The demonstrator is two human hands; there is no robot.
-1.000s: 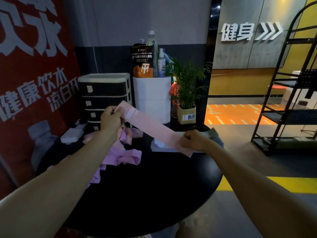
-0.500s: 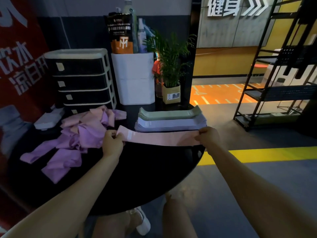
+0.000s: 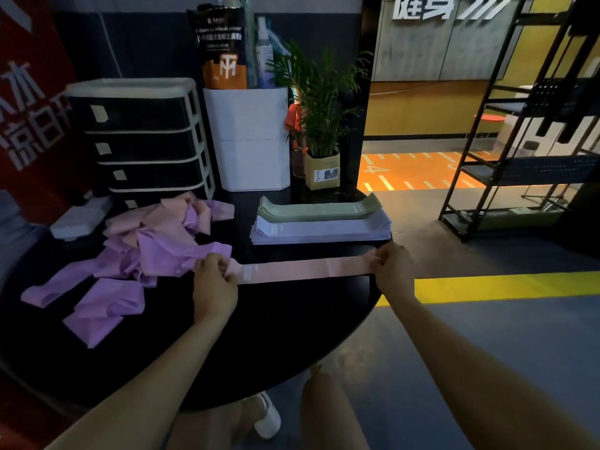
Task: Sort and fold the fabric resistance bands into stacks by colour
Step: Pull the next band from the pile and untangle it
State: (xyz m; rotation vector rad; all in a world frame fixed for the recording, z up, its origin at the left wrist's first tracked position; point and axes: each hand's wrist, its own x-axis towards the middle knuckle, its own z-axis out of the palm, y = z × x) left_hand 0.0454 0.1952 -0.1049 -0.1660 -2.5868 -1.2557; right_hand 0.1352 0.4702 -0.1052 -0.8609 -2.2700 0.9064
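Black round table (image 3: pixel 285 336), pink band (image 3: pixel 305 269) stretched flat between left hand (image 3: pixel 214 282) and right hand (image 3: pixel 391 266) grips

Both ends of the pink band (image 3: pixel 305 270) vanish inside the hands; the wall sign (image 3: pixel 451 6) is cropped at the top.

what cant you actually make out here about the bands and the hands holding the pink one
- Head view: left end of the pink band is hidden inside the left hand.
- Its right end is covered by the fingers of the right hand.
- Band counts in the green stack and white stack: layers too thin.
- Unsorted pile: tangled, count unclear.
- White tag print: too small.
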